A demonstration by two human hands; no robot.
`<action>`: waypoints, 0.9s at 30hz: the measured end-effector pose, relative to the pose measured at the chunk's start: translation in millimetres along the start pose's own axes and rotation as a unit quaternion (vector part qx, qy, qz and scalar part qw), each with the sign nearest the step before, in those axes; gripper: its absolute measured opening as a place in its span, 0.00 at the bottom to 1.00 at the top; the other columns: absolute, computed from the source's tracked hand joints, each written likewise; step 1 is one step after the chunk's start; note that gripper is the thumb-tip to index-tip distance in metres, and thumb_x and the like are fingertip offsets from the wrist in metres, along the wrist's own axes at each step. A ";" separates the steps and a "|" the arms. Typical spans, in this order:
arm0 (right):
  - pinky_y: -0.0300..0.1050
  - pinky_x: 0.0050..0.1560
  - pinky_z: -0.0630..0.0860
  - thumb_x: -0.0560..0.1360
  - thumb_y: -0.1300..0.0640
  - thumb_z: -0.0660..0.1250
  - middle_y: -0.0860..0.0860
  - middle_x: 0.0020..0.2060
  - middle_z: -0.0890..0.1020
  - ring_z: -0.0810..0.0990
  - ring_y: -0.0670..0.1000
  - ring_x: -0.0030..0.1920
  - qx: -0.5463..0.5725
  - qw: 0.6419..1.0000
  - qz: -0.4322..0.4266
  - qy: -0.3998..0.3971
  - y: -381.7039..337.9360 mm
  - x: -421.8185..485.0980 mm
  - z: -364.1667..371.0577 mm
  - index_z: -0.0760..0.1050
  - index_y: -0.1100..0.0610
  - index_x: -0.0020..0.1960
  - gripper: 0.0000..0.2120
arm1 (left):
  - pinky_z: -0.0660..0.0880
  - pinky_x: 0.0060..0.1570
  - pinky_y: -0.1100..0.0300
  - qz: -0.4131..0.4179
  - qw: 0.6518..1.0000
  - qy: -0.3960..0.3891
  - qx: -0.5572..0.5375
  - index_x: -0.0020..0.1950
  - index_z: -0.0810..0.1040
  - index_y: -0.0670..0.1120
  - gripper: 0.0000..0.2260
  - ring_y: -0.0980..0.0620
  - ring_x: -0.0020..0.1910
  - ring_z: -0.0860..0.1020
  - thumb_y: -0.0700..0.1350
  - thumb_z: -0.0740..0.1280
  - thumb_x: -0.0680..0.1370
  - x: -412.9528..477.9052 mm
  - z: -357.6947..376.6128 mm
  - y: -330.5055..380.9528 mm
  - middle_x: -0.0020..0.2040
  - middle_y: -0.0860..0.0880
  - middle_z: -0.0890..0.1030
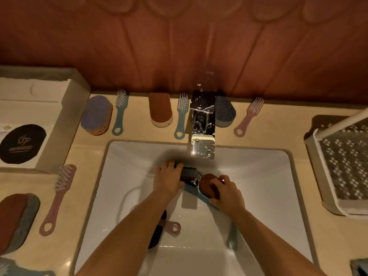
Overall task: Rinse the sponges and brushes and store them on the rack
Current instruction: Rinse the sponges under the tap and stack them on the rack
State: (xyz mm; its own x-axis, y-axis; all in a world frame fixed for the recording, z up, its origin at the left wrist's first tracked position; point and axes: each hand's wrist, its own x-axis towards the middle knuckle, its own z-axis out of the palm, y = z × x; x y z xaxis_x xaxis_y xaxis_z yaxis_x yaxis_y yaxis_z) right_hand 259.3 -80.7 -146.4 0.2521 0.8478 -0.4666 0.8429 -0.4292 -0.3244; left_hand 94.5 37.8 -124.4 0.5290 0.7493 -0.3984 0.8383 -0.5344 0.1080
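Note:
Over the white sink (258, 186), below the chrome tap (203, 128), my left hand (168, 179) grips a dark sponge (188, 174). My right hand (226, 191) holds a brown sponge (208, 184) together with a blue brush (199, 195) whose handle slants under it. In the basin lie a pink brush (171, 227), a dark sponge (157, 234) partly hidden by my left forearm, and another blue brush (232, 237). The perforated rack (346, 162) stands on the counter at the right.
Along the back counter lie a purple sponge (97, 115), a blue brush (120, 112), a brown sponge (161, 109), another blue brush (182, 115), a grey sponge (225, 111) and a pink brush (250, 116). At left are a pink brush (57, 198), a brown-grey sponge (17, 220) and a box (35, 120).

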 end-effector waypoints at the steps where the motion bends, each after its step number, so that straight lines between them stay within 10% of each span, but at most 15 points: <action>1: 0.46 0.62 0.72 0.70 0.45 0.70 0.52 0.67 0.65 0.69 0.54 0.62 0.003 1.000 0.001 0.001 0.0 0.8 1.3 0.65 0.48 0.68 0.29 | 0.59 0.68 0.49 -0.004 1.000 -0.001 -0.003 0.74 0.58 0.50 0.28 0.44 0.71 0.61 0.51 0.64 0.76 1.4 1.4 -0.8 0.72 0.44 0.63; 20: 0.51 0.59 0.72 0.73 0.50 0.67 0.53 0.65 0.67 0.69 0.57 0.61 -0.007 0.999 0.032 -0.016 -4.4 5.2 2.6 0.62 0.49 0.67 0.25 | 0.74 0.46 0.54 -0.117 0.949 0.096 -0.275 0.53 0.69 0.46 0.10 0.48 0.47 0.78 0.48 0.66 0.76 -49.1 -10.3 -30.4 0.49 0.49 0.78; 27: 0.48 0.58 0.74 0.75 0.48 0.65 0.56 0.61 0.71 0.73 0.55 0.57 0.056 0.997 0.049 0.028 -10.6 -9.9 3.8 0.61 0.52 0.67 0.24 | 0.72 0.28 0.69 -0.194 0.820 0.041 -0.536 0.52 0.69 0.41 0.11 0.56 0.38 0.76 0.47 0.66 0.77 -89.6 -43.6 -31.1 0.43 0.48 0.77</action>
State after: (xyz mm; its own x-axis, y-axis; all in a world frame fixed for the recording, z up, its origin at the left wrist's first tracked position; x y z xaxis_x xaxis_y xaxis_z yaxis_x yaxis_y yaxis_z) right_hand 246.1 -85.8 -141.5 0.3598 0.8146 -0.4549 0.7551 -0.5406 -0.3708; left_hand 26.7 4.4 -52.4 0.1645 0.8284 -0.5354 0.5571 0.3699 0.7435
